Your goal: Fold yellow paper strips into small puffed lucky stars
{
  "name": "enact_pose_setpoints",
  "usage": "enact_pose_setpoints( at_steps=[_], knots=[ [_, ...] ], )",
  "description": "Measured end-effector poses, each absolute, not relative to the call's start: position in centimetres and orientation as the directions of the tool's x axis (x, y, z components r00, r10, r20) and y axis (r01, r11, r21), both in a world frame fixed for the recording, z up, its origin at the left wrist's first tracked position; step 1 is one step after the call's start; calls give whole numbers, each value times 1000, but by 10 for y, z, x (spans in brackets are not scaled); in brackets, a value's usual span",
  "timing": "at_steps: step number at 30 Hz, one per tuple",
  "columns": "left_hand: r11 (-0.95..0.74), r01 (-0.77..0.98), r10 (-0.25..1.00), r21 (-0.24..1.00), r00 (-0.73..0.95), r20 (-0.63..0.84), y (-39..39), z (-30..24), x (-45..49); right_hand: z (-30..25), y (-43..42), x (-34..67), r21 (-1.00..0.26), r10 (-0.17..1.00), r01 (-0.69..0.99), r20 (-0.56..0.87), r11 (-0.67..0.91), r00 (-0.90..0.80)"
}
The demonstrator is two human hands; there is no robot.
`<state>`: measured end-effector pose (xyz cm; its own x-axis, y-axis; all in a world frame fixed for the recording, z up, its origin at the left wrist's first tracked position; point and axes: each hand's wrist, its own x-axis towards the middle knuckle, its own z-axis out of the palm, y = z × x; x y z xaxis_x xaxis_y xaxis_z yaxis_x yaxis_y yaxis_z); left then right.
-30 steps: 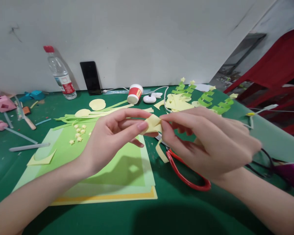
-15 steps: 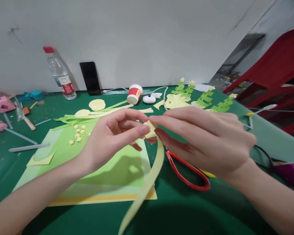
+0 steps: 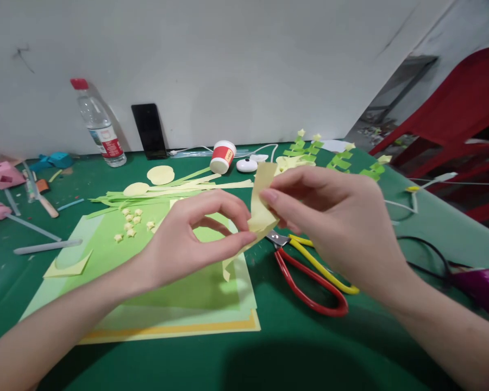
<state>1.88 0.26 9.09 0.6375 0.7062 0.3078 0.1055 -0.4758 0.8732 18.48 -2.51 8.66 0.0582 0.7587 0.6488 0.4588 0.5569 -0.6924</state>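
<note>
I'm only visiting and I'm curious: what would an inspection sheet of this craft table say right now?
Surface: green table, partly covered by a stack of green and yellow paper sheets.
Job's things: yellow paper strip, bent, held above the sheets.
Clutter: scissors, small paper stars, cut strips, bottle, phone, cup, green paper pieces, pink pieces at the left edge.
Grippers (hands): left hand and right hand both pinch the strip.
Cables: white cable near the cup; black cable beside a purple tool.
Surroundings: pale wall behind; red chair at right.
</note>
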Motion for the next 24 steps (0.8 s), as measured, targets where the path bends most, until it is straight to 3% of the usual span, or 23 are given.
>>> enact_pose_setpoints(
  at_steps=[3,6,9,14,20,24],
  knots=[
    [-558,124,684,820,629,370,3,90,20,89,-24,187,-828,861,298,507,474,37],
    [-457,124,755,881,578,310,5,90,20,89,-24,187,-842,879,300,477,448,26],
    [-305,101,792,947,579,193,8,89,20,87,-25,186,-814,871,358,491,457,6],
    [-88,55,730,995,683,27,11,88,19,85,-28,183,-714,793,473,607,516,52],
    [-99,40,769,994,637,50,8,87,18,85,-32,179,-672,749,507,659,539,77],
    [-1,-20,734,1000,679,14,11,85,17,84,-32,179,-600,692,511,722,616,14]
  ],
)
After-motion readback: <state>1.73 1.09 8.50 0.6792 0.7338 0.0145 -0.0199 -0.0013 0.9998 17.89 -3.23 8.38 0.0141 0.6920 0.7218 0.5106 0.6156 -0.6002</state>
